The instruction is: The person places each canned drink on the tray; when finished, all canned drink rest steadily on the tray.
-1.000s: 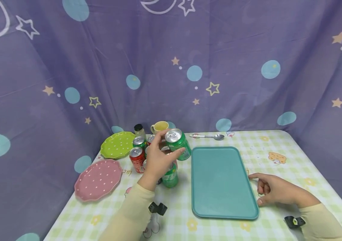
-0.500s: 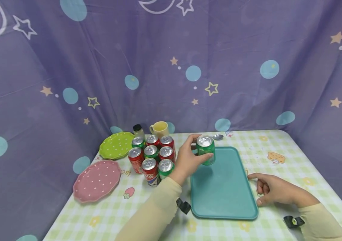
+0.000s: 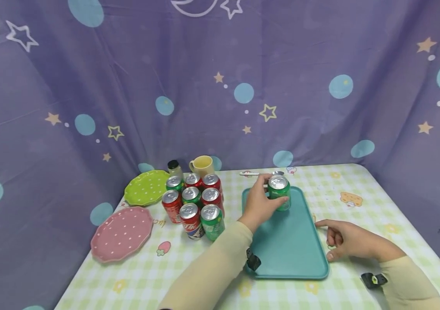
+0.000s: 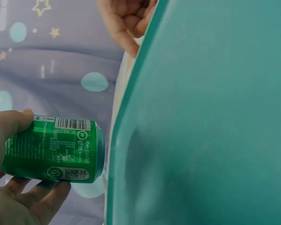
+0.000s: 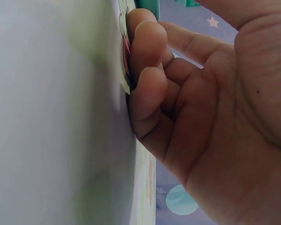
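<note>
My left hand (image 3: 259, 204) grips a green soda can (image 3: 281, 199) by its sides, thumb on the near side. The can is upright over the far end of a teal tray (image 3: 291, 247). In the left wrist view, the can's base (image 4: 99, 152) stands apart from the tray surface (image 4: 215, 117), and a shadow falls on the tray. At the tray's right edge rests my right hand (image 3: 353, 241), index finger stretched to the rim and thumb near the front corner. Its other fingers curl loosely against the tablecloth in the right wrist view, holding nothing.
Left of the tray stand several red and green soda cans (image 3: 213, 224), close together. Behind them are a yellow mug (image 3: 203, 165) and a black-lidded jar (image 3: 174, 168). A green plate (image 3: 146, 188) and a pink plate (image 3: 122, 234) lie farther left. A spoon (image 3: 256, 174) lies behind the tray.
My left hand has carried the green can rightward from beside the can group to over the tray's far end. The right hand has kept its place at the tray edge.
</note>
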A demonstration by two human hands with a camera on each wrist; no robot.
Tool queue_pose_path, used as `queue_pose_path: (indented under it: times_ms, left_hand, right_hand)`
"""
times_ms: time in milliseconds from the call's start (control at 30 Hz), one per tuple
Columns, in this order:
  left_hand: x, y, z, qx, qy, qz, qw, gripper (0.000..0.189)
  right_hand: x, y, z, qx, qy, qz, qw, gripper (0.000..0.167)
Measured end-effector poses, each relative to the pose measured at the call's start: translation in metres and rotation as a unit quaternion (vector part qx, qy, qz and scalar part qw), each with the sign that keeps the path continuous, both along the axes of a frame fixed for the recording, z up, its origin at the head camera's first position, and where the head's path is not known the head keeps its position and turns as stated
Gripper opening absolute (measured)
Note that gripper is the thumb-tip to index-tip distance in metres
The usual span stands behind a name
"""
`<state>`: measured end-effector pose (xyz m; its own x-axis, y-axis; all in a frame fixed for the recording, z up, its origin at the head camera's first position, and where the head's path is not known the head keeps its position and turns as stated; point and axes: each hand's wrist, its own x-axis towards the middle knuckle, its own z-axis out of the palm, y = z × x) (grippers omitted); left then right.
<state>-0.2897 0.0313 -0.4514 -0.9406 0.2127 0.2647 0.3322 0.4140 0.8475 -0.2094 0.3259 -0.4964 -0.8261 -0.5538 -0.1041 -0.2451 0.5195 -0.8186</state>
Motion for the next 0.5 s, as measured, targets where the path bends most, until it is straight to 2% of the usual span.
queue_pose_path:
  times_ms: [267, 500]
  left_hand:
    - [-0.005, 0.023, -0.005, -0.016, -0.016, 0.007, 0.9997, 0.074]
    - [-0.008, 0.041, -0.005, 0.0, -0.024, -0.002, 0.9997, 0.073]
  right_hand:
    - [0.0, 0.001, 0.002, -0.006, -0.011, 0.0, 0.9999, 0.09]
    - [0.0, 0.003, 0.002, -0.011, -0.006, 0.004, 0.9999, 0.09]
